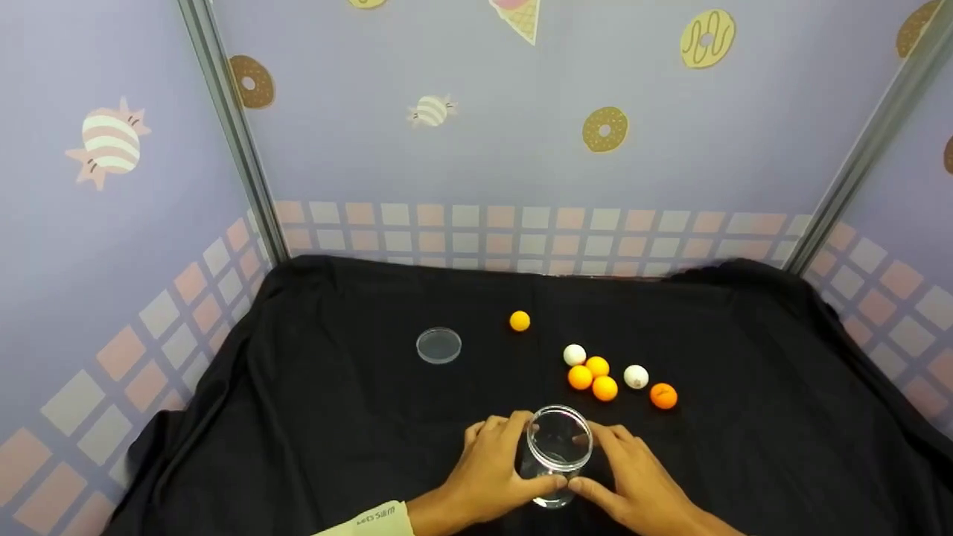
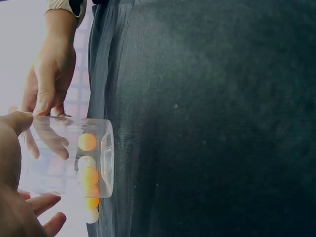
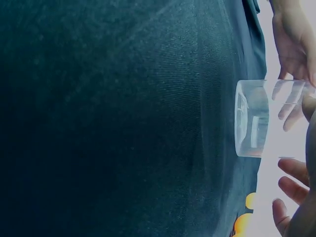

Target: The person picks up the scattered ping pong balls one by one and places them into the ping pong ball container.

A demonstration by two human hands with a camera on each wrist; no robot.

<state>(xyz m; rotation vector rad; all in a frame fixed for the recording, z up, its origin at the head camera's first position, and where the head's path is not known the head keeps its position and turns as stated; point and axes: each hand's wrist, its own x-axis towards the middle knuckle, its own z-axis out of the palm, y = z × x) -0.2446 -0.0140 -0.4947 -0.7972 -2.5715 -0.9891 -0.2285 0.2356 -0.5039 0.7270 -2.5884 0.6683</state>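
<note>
A clear round jar (image 1: pixel 557 447) with an open top stands on the black cloth near the front. My left hand (image 1: pixel 488 476) holds its left side, and my right hand (image 1: pixel 640 480) holds the right side. Both thumbs meet across the near wall; the other fingers reach around the sides, partly hidden behind it. From the head view nothing shows inside the jar. In the left wrist view, orange and white balls (image 2: pixel 87 142) appear through the jar (image 2: pixel 59 182) wall, lying beyond it. A shallow clear round lid (image 1: pixel 439 346) lies farther back on the left.
Several orange table tennis balls (image 1: pixel 604 388) and two white ones (image 1: pixel 636 377) lie just beyond the jar, to the right. One orange ball (image 1: pixel 520 321) sits apart, farther back. Black cloth (image 1: pixel 357 447) covers the table, with patterned panels (image 1: pixel 484 149) on three sides.
</note>
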